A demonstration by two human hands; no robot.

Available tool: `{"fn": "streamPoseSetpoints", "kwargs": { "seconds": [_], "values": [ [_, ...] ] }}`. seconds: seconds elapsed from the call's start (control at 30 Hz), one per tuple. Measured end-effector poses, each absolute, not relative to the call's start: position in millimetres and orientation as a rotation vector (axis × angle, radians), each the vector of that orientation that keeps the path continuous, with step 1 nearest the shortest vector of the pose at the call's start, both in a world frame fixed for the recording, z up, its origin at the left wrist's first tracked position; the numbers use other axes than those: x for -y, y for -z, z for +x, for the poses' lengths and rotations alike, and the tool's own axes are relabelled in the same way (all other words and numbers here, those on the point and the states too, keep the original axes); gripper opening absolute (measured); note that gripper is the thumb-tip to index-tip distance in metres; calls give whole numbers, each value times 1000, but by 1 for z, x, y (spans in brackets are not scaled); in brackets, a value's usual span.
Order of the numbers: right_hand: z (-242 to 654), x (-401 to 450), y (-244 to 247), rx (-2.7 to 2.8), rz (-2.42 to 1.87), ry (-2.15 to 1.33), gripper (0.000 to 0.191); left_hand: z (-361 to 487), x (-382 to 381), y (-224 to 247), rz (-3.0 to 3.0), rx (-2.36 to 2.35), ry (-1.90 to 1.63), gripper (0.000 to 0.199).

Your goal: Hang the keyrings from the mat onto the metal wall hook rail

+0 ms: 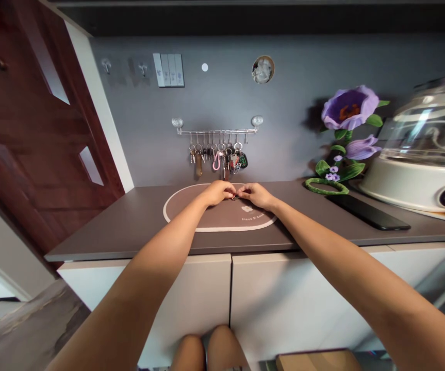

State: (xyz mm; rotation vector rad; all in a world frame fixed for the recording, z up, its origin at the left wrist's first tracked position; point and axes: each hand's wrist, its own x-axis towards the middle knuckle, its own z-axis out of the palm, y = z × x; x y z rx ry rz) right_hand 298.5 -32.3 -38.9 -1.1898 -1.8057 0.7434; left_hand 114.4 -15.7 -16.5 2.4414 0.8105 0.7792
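Note:
My left hand (219,192) and my right hand (257,195) meet over a brown oval mat (202,214) with a pale rim. Both are closed in a pinch, fingertips nearly touching. Between them shows a small metallic thing (233,197), mostly covered by the fingers and too small to name. Just behind the hands, several bunches of keys (233,161) hang by their rings from a hooked rail (216,132) on the wall. Among them are a pink carabiner (216,161) and a dark fob with green marks (243,161).
To the right on the counter (129,226) lies a black phone (369,211). Behind it stands a purple fabric flower (349,108) on a green ring base. A white appliance with a clear cover (408,175) fills the far right. Wall switches (168,70) sit upper left.

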Motion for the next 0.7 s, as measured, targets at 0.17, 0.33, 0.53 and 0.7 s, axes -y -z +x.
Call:
{"fn": "streamPoseSetpoints", "kwargs": {
  "seconds": [0.17,0.33,0.53,0.7],
  "values": [
    [298,27,40,1837,-1202,-694,21,115,12,19,2568,-814,-786,15],
    [298,25,39,1858,-1187,-682,20,117,13,18,2637,-880,-804,9],
    [296,25,38,1818,-1156,-732,17,118,11,19,2637,-875,-959,9],
    [290,33,33,1730,-1104,-822,16,118,12,17,2560,-919,-1080,10]
  ]
}}
